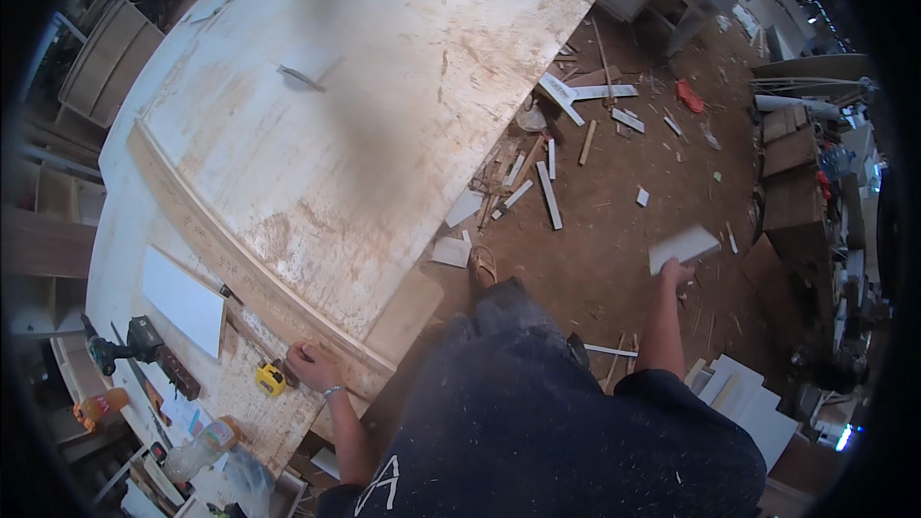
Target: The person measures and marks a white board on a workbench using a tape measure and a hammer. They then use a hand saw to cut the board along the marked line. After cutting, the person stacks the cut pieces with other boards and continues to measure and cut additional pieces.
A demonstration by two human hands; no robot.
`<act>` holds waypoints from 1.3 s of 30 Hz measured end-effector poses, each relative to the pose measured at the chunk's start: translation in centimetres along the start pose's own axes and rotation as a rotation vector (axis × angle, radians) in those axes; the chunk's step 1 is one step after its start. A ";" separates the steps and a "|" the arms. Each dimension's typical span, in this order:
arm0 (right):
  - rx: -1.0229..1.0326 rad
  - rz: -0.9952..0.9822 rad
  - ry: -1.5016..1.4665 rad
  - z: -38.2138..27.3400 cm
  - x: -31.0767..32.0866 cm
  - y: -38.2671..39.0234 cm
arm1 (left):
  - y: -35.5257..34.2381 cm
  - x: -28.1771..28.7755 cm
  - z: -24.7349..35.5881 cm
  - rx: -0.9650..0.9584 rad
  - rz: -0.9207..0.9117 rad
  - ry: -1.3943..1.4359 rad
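Observation:
Out over the floor on the right, my right hand (677, 271) is closed on the edge of a small white board piece (685, 247), which is blurred by motion. My left hand (317, 368) rests at the workbench's near edge, its fingers curled around something dark that I cannot make out. Right beside it lies a yellow tape measure (271, 380). A hammer (247, 324) lies with its handle running toward my left fingers; whether they touch it is hidden. Past the hammer there is a white rectangular panel (184, 301).
A long wooden strip (226, 254) lies along the large worn bench top (403, 125). A cordless drill (134, 343) and a clear bottle (203, 449) stand at the left. Wood offcuts (549, 196) litter the floor, and white boards (746, 410) are stacked at lower right.

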State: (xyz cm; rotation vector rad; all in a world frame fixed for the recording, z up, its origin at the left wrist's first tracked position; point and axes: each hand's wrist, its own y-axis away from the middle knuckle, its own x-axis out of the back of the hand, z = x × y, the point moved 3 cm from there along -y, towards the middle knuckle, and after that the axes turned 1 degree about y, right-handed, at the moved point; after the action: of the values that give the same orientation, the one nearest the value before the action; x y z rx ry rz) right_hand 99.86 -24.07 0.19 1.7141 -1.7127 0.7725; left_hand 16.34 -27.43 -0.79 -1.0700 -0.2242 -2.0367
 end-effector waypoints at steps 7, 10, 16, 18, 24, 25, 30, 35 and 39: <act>-0.093 -0.514 0.118 7.2 -19.1 6.5 | -1.2 0.5 -0.1 0.019 -0.090 -0.303; -0.394 -1.263 -0.375 4.2 -27.7 16.6 | -1.9 1.9 1.3 0.130 -0.224 -0.121; 0.390 -1.818 0.336 0.0 -30.3 26.9 | 0.3 3.5 0.5 0.185 -0.124 -0.086; 0.166 -2.279 0.336 -2.3 -22.4 35.4 | 3.7 4.4 -2.2 0.190 -0.051 -0.112; 0.050 -2.239 0.208 -4.4 -11.1 50.8 | 2.5 6.2 0.8 0.172 0.127 -0.010; 0.140 -2.163 0.250 -4.1 -10.3 51.0 | 1.7 7.3 0.8 0.118 0.221 -0.046; 0.891 -1.940 0.247 -14.9 3.8 53.3 | -3.2 11.1 -1.2 -0.056 0.173 -0.215; 1.713 -1.642 0.391 -18.2 16.9 60.1 | -11.3 8.9 -0.8 0.069 -0.138 -0.438; 1.800 -1.636 0.379 -17.8 21.3 64.8 | -16.0 2.3 -4.2 0.429 -0.532 -0.292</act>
State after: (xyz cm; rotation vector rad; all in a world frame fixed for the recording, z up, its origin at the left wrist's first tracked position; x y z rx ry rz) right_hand 35.23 -24.53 28.37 2.5634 1.4213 1.4783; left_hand 1.47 -20.26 1.52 -1.0990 -1.1459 -2.1239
